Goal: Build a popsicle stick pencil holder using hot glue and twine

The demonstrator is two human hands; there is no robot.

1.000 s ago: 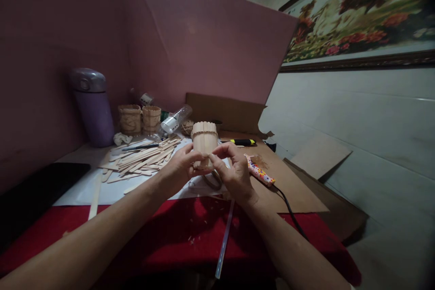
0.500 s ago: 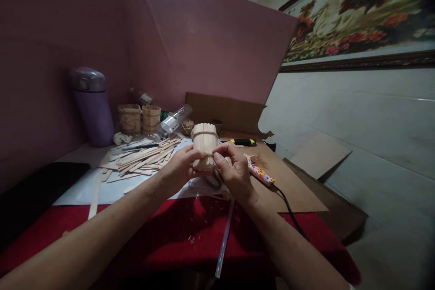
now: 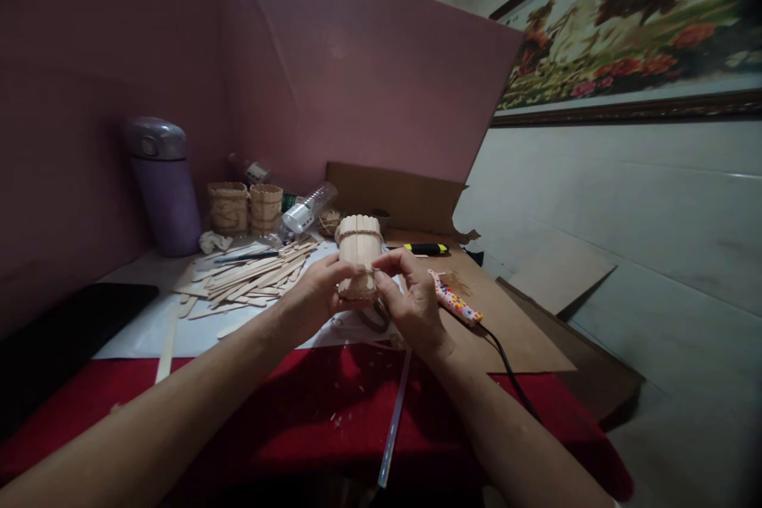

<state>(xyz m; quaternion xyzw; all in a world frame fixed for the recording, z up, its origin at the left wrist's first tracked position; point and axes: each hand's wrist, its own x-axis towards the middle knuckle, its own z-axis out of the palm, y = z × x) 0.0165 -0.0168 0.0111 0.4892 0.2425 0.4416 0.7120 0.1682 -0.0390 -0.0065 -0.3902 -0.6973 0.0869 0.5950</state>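
Note:
A small cup of upright craft sticks (image 3: 359, 248) is held up over the table, with a twine band round its upper part. My left hand (image 3: 320, 286) is closed round the cup's lower left side, thumb against the front. At the lower right of the cup, my right hand (image 3: 410, 294) pinches twine between thumb and forefinger, where a second strand crosses the sticks. The fingertips partly hide that strand. Below the cup, a brownish loop (image 3: 374, 321) shows between the hands; I cannot make out what it is.
Loose craft sticks (image 3: 255, 282) lie on white paper at left. Behind stand two stick cups (image 3: 265, 210), a clear plastic bottle (image 3: 309, 208) and a purple flask (image 3: 167, 198). At right, a patterned corded tool (image 3: 457, 303) and a yellow-black cutter (image 3: 425, 249) rest on cardboard (image 3: 524, 333). A glue stick (image 3: 394, 429) overhangs the front.
Almost nothing differs. My fingers have shifted very slightly at the cup's lower strand, and the cup stays in place.

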